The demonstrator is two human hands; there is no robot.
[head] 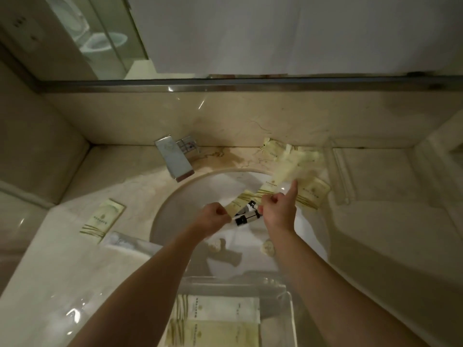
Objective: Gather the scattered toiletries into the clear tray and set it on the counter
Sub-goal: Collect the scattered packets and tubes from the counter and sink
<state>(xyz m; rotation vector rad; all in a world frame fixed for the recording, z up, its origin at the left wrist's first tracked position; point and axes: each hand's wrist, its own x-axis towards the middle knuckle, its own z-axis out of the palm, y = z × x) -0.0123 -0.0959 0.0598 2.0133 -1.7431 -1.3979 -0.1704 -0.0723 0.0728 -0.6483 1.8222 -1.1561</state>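
Both hands are out over the white sink [198,194]. My left hand [213,217] is closed on a cream packet [236,202] and small black-capped bottles [246,217]. My right hand [278,209] grips more cream packets [269,187], its index finger pointing up toward a blurred pale tube [290,164]. Near my body the clear tray [290,319] straddles the sink's front rim and holds flat cream boxes [220,319]. Another cream box [102,220] lies on the left counter. More packets [313,192] lie right of the sink.
A chrome tap [175,159] stands behind the sink. A mirror [250,33] runs above the marble backsplash. A folded white towel [130,242] lies left of the basin. Two small round soaps [266,246] show inside the basin. A second clear tray [380,176] sits at right.
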